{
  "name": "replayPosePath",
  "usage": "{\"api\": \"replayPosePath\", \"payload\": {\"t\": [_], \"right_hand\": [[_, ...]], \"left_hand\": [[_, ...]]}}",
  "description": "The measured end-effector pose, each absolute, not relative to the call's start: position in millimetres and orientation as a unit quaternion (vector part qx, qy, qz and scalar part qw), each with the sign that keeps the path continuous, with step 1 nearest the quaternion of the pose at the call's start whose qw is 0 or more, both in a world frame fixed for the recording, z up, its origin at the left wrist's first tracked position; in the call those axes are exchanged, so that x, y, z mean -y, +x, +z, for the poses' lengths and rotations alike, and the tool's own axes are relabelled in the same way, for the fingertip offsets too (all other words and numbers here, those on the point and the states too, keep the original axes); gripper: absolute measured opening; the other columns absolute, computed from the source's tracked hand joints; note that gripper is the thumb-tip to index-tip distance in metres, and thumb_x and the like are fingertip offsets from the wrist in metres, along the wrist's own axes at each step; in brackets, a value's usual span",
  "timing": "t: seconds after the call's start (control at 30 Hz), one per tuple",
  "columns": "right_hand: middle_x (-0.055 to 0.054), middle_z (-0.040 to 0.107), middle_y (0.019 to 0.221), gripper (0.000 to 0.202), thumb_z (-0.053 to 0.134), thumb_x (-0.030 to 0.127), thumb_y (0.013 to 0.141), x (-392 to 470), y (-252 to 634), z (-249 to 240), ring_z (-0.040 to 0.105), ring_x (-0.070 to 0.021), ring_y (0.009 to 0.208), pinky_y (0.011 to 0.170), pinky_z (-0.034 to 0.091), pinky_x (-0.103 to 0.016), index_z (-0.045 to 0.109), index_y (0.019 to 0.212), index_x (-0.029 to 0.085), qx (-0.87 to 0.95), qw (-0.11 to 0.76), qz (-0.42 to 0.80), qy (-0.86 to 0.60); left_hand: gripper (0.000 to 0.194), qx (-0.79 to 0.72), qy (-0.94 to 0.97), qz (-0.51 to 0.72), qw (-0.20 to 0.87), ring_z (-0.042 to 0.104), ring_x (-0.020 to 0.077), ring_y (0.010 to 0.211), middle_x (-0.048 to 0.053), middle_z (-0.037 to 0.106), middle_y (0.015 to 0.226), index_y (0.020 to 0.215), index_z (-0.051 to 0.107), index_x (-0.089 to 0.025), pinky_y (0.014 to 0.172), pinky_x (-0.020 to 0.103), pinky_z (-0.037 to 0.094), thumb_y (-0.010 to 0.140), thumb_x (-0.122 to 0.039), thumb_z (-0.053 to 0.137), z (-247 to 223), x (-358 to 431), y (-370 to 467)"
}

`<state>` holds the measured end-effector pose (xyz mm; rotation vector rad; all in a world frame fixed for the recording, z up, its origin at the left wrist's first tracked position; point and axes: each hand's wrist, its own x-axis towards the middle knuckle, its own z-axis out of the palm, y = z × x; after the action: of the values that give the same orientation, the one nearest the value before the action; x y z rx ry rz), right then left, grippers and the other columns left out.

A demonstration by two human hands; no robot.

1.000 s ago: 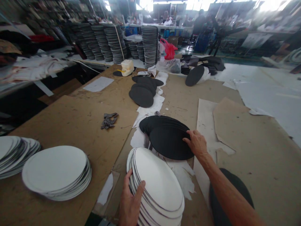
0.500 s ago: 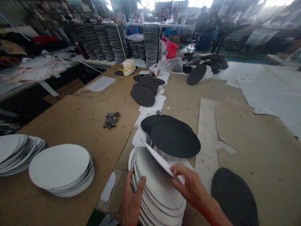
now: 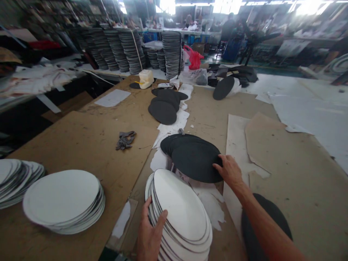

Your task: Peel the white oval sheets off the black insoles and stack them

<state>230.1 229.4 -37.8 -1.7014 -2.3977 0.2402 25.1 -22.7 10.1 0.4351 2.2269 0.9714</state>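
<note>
My left hand [image 3: 150, 235] rests against the near left edge of a slanted stack of white oval pieces [image 3: 179, 210] at the table's front. My right hand [image 3: 230, 170] reaches forward and lies with its fingers on the right edge of the top black oval piece [image 3: 195, 161], which tops a fanned pile of black ovals [image 3: 174, 143] just beyond the white stack. Another black oval [image 3: 272, 217] lies under my right forearm.
Two more white oval stacks [image 3: 63, 199] [image 3: 15, 177] lie at the left. A grey rag [image 3: 125, 139] sits mid-table. Further black ovals [image 3: 164, 105], a cream container [image 3: 145, 78] and tall stacks [image 3: 172, 52] stand at the far end. Torn paper and cardboard sheets [image 3: 261, 137] cover the right side.
Half a second ago my right hand lifted a white oval off the near stack. Now that hand has moved forward onto the black pile, where a black face shows on top.
</note>
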Motion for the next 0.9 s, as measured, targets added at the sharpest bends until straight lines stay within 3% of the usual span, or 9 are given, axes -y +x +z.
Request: {"api": "replayPosePath", "payload": {"t": [0.23, 0.4, 0.5, 0.67, 0.77, 0.83, 0.9], "right_hand": [[-0.008, 0.058, 0.09, 0.031, 0.065, 0.037, 0.073, -231.9, 231.7, -53.9, 0.057, -0.0234, 0.081, 0.067, 0.038, -0.032, 0.053, 0.095, 0.019, 0.783, 0.081, 0.105, -0.607], [-0.002, 0.056, 0.077, 0.018, 0.058, 0.036, 0.075, -237.9, 237.2, -49.7, 0.055, -0.0201, 0.072, 0.059, 0.036, -0.029, 0.047, 0.076, 0.021, 0.772, 0.11, 0.163, -0.605], [0.001, 0.056, 0.069, 0.02, 0.054, 0.035, 0.077, -225.4, 238.4, -35.4, 0.055, -0.0172, 0.066, 0.059, 0.038, -0.027, 0.041, 0.068, 0.023, 0.778, 0.132, 0.214, -0.577], [-0.003, 0.062, 0.084, 0.02, 0.05, 0.024, 0.079, -149.8, 235.5, -8.7, 0.059, -0.0173, 0.084, 0.072, 0.044, -0.028, 0.035, 0.066, 0.023, 0.793, 0.215, 0.401, -0.405], [-0.003, 0.061, 0.094, 0.014, 0.053, 0.013, 0.072, -91.2, 226.4, -4.5, 0.057, -0.0177, 0.088, 0.076, 0.044, -0.03, 0.042, 0.071, 0.022, 0.842, 0.141, 0.438, -0.282], [-0.003, 0.061, 0.101, 0.014, 0.06, 0.015, 0.069, -66.2, 220.4, -7.2, 0.057, -0.0187, 0.091, 0.077, 0.045, -0.029, 0.049, 0.076, 0.022, 0.86, 0.083, 0.443, -0.237], [-0.003, 0.061, 0.103, 0.013, 0.062, 0.023, 0.073, -63.7, 219.0, -11.8, 0.057, -0.0182, 0.092, 0.078, 0.047, -0.028, 0.053, 0.082, 0.023, 0.859, 0.089, 0.453, -0.22]], "left_hand": [[0.068, -0.856, 0.168, 0.363, 0.327, 0.047, 0.031, 0.12, 0.01, 0.054, 0.127, 0.128, 0.039, -0.02, 0.102, 0.046, 0.036, 0.072, -0.056, 0.052, 5.2, 24.4, 24.9], [0.068, -0.85, 0.175, 0.371, 0.332, 0.045, 0.0306, 0.123, 0.012, 0.051, 0.13, 0.129, 0.037, -0.019, 0.103, 0.046, 0.035, 0.072, -0.054, 0.054, 2.4, 25.5, 23.3], [0.068, -0.85, 0.178, 0.366, 0.334, 0.043, 0.0304, 0.124, 0.012, 0.048, 0.133, 0.129, 0.036, -0.019, 0.105, 0.046, 0.033, 0.074, -0.054, 0.052, 3.1, 24.9, 23.6], [0.063, -0.851, 0.179, 0.371, 0.327, 0.038, 0.0293, 0.128, 0.011, 0.046, 0.135, 0.128, 0.038, -0.021, 0.108, 0.048, 0.027, 0.078, -0.059, 0.046, 6.1, 24.9, 23.8], [0.062, -0.843, 0.178, 0.388, 0.327, 0.038, 0.0296, 0.128, 0.011, 0.046, 0.135, 0.127, 0.039, -0.021, 0.107, 0.048, 0.028, 0.08, -0.061, 0.04, 7.8, 24.8, 23.4], [0.064, -0.843, 0.171, 0.382, 0.339, 0.043, 0.0308, 0.124, 0.012, 0.051, 0.13, 0.127, 0.039, -0.021, 0.104, 0.048, 0.033, 0.078, -0.062, 0.044, 7.6, 24.5, 22.9], [0.067, -0.848, 0.168, 0.368, 0.344, 0.047, 0.031, 0.12, 0.011, 0.055, 0.125, 0.127, 0.04, -0.021, 0.101, 0.047, 0.038, 0.074, -0.06, 0.05, 6.4, 24.3, 22.5]]}}
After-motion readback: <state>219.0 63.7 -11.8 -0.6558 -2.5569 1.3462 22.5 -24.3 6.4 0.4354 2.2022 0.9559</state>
